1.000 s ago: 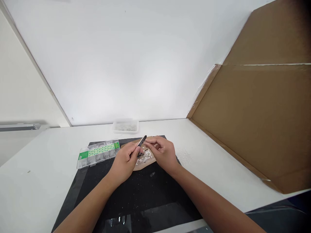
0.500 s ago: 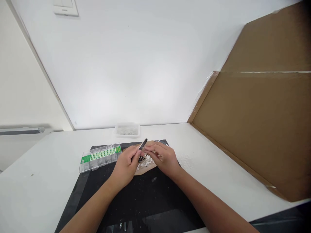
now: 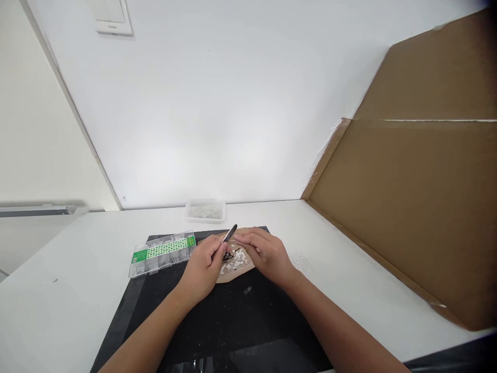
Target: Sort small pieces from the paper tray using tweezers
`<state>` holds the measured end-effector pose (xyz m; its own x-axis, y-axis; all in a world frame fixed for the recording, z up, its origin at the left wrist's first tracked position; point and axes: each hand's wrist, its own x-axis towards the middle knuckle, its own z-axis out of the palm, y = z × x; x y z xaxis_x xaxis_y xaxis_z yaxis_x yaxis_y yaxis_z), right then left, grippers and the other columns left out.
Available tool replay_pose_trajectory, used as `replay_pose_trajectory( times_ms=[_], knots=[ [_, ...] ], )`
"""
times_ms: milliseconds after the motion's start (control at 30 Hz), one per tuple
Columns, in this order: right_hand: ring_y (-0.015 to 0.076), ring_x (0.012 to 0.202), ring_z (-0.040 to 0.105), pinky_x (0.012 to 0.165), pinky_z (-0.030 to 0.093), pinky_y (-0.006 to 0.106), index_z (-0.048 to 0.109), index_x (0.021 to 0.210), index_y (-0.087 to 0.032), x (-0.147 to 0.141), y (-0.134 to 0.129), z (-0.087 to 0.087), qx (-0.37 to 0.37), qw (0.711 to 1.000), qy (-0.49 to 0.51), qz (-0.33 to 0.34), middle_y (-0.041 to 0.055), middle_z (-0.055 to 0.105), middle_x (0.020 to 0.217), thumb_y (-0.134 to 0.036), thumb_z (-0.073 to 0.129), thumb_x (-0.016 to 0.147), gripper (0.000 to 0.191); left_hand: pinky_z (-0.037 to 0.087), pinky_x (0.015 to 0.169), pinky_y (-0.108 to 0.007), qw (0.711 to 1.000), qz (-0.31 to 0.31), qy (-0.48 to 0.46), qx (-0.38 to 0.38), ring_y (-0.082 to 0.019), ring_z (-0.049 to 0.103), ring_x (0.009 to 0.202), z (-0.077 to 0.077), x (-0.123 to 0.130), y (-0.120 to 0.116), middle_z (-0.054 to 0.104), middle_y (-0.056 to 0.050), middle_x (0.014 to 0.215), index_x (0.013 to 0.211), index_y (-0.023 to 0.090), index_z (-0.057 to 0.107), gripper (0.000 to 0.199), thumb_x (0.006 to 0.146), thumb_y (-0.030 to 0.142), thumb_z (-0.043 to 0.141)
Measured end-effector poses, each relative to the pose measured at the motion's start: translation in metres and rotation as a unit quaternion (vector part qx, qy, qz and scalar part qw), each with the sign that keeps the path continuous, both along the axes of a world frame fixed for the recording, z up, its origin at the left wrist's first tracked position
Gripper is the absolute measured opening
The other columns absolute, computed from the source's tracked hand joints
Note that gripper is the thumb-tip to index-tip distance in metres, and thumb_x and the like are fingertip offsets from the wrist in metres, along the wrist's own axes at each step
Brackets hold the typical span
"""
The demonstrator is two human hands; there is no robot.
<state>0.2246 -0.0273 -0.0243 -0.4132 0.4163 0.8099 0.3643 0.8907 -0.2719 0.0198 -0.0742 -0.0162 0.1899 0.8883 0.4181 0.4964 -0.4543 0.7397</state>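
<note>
Holding one slim tool (image 3: pixel 230 234) in our left hand (image 3: pixel 204 263), above one brown sheet (image 3: pixel 229 278).
It tilts upward, dark-tipped; we cannot tell whether our right hand (image 3: pixel 269 255) grips anything.

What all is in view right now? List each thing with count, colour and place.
Slim tool: one, black and pale, in the left grip
Small pieces: many, mostly white, on the sheet
Sheet: one, brown, on the mat
Mat: one, black, on the table
Divided case: one, clear with green label, at the mat's far left
Tub: one, whitish, beyond the mat
Clear bits: several, right of the mat
Table: one, white, below everything
Cardboard: brown, at right; panel count unclear
Wall: white, behind
Switch plate: one, white, upper left
Left hand: one, bare, centre
Right hand: one, bare, near the tool; contents unclear
</note>
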Motion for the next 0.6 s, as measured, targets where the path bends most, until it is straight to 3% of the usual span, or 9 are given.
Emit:
replay_pose_trajectory(
  times_ms=[167,267,400,600],
  knots=[
    [0.0179,0.086,0.072,0.07,0.062,0.029,0.072,0.105,-0.026,0.001,0.003,-0.006,-0.085,0.996,-0.001,-0.034,0.0047,0.075,0.096,-0.023,0.062,0.1,0.012,0.047,0.075,-0.032,1.0,-0.007,0.012,0.016,-0.021,0.061,0.087,0.001,0.001,-0.001,0.066,-0.005,0.091,0.098,0.022,0.069,0.032,0.107,0.037,0.042],
    [0.0171,0.077,0.068,0.065,0.059,0.028,0.072,0.098,-0.024,-0.001,0.001,-0.007,-0.103,0.992,0.014,-0.077,0.004,0.073,0.089,-0.027,0.062,0.1,0.01,0.045,0.072,-0.031,0.999,0.007,0.025,0.025,-0.021,0.061,0.083,0.001,0.001,-0.001,0.065,-0.005,0.085,0.091,0.021,0.069,0.034,0.107,0.036,0.043],
    [0.017,0.074,0.066,0.064,0.056,0.028,0.07,0.096,-0.023,-0.003,-0.001,-0.005,-0.095,0.988,0.034,-0.12,0.0045,0.072,0.086,-0.029,0.061,0.101,0.012,0.043,0.067,-0.03,0.999,0.017,0.032,0.024,-0.019,0.061,0.079,-0.001,0.0,-0.001,0.064,-0.005,0.084,0.086,0.02,0.069,0.036,0.106,0.037,0.045],
    [0.0166,0.078,0.068,0.069,0.054,0.027,0.068,0.099,-0.023,-0.009,-0.008,-0.009,-0.05,0.992,-0.001,-0.117,0.0041,0.073,0.09,-0.023,0.061,0.101,0.007,0.043,0.068,-0.029,0.999,0.022,0.033,0.032,-0.019,0.061,0.08,-0.001,0.001,-0.002,0.063,-0.004,0.084,0.087,0.019,0.069,0.034,0.106,0.033,0.045]
  ],
)
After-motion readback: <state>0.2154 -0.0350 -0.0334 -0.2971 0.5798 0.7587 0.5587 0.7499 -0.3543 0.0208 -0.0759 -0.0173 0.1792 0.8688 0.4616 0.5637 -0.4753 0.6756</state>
